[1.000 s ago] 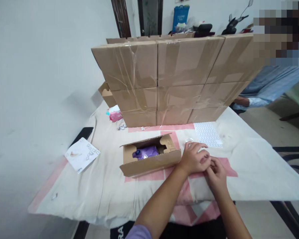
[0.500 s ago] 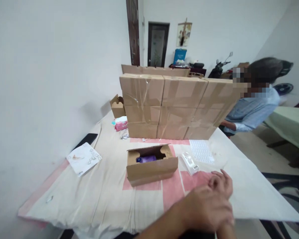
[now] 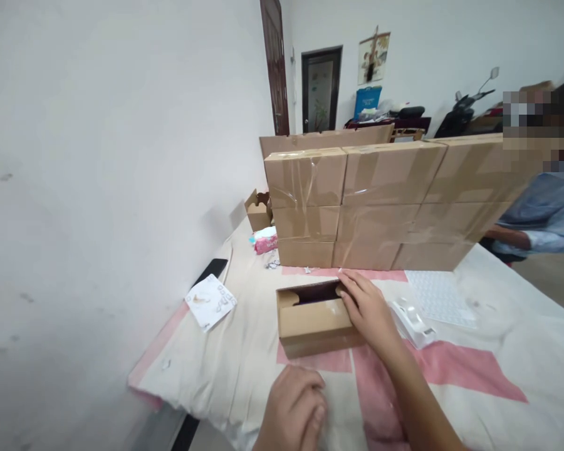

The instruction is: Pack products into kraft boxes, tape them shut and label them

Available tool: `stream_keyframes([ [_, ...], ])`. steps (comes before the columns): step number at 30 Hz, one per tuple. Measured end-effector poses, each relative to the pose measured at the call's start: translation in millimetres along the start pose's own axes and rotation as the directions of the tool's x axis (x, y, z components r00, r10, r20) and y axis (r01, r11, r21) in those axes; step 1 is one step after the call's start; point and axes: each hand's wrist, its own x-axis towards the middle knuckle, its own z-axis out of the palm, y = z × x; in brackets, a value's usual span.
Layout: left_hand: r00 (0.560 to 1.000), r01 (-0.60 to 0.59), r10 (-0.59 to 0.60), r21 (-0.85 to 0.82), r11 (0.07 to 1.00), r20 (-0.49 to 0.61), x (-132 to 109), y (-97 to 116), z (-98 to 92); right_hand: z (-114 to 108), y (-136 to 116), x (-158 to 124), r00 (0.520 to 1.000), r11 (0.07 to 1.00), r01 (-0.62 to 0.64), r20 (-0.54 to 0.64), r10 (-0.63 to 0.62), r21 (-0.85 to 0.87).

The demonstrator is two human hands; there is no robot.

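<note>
A long brown cardboard box (image 3: 317, 322) sits in the middle of the cloth-covered table. Its front flap leans inward over a partly open top, and the inside looks dark. My right hand (image 3: 364, 307) grips the box's right end, fingers reaching over the back edge and the flap. Below the box's front side is my left hand (image 3: 294, 401), apart from it, with fingers curled in. A small pale glint shows at its fingertips, too small to name. Right of the box lies a white plastic piece (image 3: 413, 322), near a white sheet with rows of small marks (image 3: 439, 297).
Taped cardboard boxes (image 3: 378, 213) stand stacked along the table's far side. To their left are a small open box (image 3: 259, 213) and a pink packet (image 3: 266, 241). A white printed card (image 3: 211, 302) overlaps a black phone-like object (image 3: 214, 269). A person in a blue shirt (image 3: 554, 207) is at right.
My hands have come apart; the right one has moved onto the box. The box's front flap has folded inward, hiding the purple item. The view has turned left.
</note>
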Motion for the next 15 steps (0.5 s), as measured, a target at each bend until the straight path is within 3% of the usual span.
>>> stream_keyframes([
  [2, 0.981, 0.144, -0.139, -0.028, 0.989, 0.133, 15, -1, -21.7, 3, 3, -12, 1.0, 1.0, 0.007, 0.003, -0.007, -0.01],
  [3, 0.949, 0.215, -0.199, -0.038, 0.976, 0.243, 25, -3, -30.9, 4, 5, -18, 1.0, 1.0, 0.014, 0.007, -0.014, -0.005],
  [5, 0.851, 0.331, -0.289, -0.022, 0.943, 0.438, 51, -9, -45.4, 5, 7, -28, 1.0, 1.0, 0.022, 0.011, -0.022, -0.002],
  [8, 0.738, 0.445, -0.37, 0.006, 0.896, 0.565, 94, -22, -56.2, 6, 9, -32, 1.0, 1.0, 0.014, 0.017, -0.014, -0.015],
  [11, 0.65, 0.541, -0.435, 0.022, 0.841, 0.624, 131, -33, -52.9, 5, 8, -28, 1.0, 1.0, 0.007, 0.026, -0.007, -0.004],
  [15, 0.548, 0.59, -0.444, 0.048, 0.806, 0.709, 158, -45, -30.5, 3, 7, -26, 0.999, 1.0, 0.0, 0.049, -0.002, 0.028],
])
